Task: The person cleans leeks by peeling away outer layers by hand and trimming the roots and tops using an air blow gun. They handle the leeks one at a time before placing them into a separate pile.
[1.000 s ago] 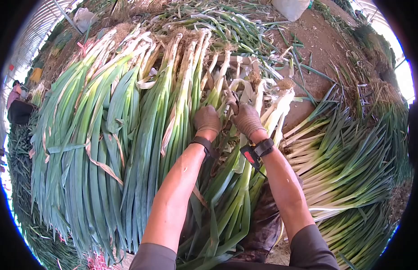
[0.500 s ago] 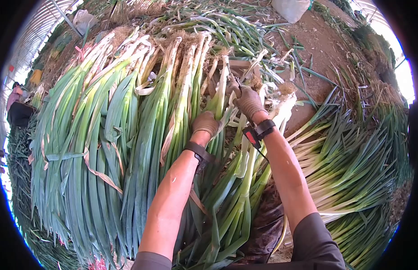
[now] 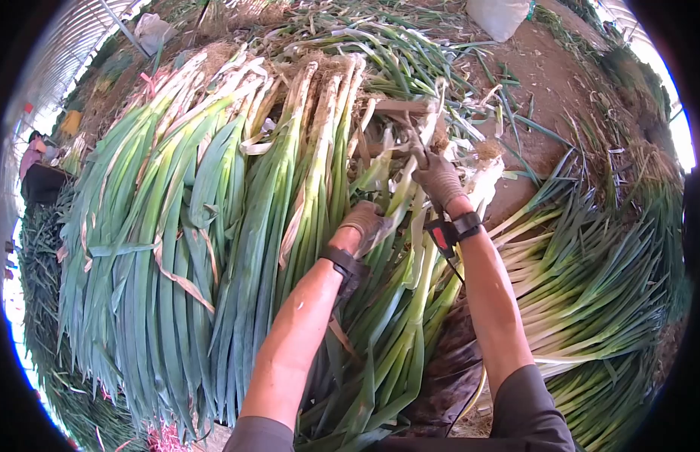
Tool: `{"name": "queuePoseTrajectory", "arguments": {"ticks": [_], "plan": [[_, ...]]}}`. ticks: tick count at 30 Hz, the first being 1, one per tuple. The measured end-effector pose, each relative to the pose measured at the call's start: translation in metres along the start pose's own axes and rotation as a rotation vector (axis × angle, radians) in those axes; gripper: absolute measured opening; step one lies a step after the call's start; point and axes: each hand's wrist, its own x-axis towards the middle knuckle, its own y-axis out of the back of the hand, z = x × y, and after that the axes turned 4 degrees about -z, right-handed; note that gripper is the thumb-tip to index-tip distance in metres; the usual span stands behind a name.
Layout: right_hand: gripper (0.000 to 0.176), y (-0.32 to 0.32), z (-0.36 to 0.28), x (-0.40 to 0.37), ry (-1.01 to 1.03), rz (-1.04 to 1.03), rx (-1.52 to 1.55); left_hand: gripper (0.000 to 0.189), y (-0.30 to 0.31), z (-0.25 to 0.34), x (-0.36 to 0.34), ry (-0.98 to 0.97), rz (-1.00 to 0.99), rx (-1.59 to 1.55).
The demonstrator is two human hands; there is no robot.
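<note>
Stalk (image 3: 402, 192) aslant, seemingly forward and right

Count them: two gloved hands, left hand (image 3: 365, 222) and right hand (image 3: 439, 179); two dark wristbands (image 3: 344, 265); two whitish sacks (image 3: 499, 18); one co-worker (image 3: 36, 152); and green onions (image 3: 173, 196), far too many to tally!

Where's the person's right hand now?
In the head view, the gloved right hand is right of centre, above its dark wristband, left of the white stalks and higher than the left hand.
</note>
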Motion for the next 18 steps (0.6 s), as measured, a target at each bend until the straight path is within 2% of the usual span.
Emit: {"name": "queuePoseTrajectory", "arguments": {"ticks": [3, 5, 6, 7, 8, 9, 10, 11, 14, 18], "plan": [[0.041, -0.001, 0.008, -0.014, -0.065, 0.007, -0.054, 0.026, -0.020, -0.017, 0.007, -0.021, 0.116, 0.107], [0.041, 0.004, 0.007, -0.036, -0.057, 0.047, 0.003, 0.020, -0.021, -0.018, 0.003, -0.031, 0.115, 0.061], [0.043, -0.003, 0.013, -0.036, -0.153, 0.057, 0.026, 0.018, -0.020, -0.019, 0.000, -0.030, 0.112, 0.034], [0.046, -0.004, 0.013, -0.045, -0.092, 0.086, 0.012, 0.017, -0.020, -0.020, -0.002, -0.029, 0.106, 0.008], [0.045, -0.004, 0.012, -0.052, -0.121, 0.080, 0.022, 0.013, -0.021, -0.022, -0.005, -0.023, 0.088, -0.068], [0.045, -0.004, 0.012, -0.057, -0.147, 0.072, 0.032, 0.018, -0.021, -0.023, -0.008, -0.021, 0.079, -0.044], [0.043, -0.007, 0.012, -0.055, -0.062, 0.138, 0.001, 0.024, -0.020, -0.023, -0.011, -0.018, 0.076, -0.022], [0.042, -0.007, 0.016, -0.057, -0.098, 0.132, 0.016, 0.030, -0.019, -0.023, -0.013, -0.014, 0.076, -0.001], [0.040, -0.003, 0.015, -0.064, -0.186, 0.102, 0.057, 0.026, -0.019, -0.033, -0.009, -0.037, 0.071, -0.031], [0.041, -0.004, 0.016, -0.070, -0.165, 0.075, 0.019, 0.024, -0.020, -0.042, -0.004, -0.049, 0.049, -0.179]]}}
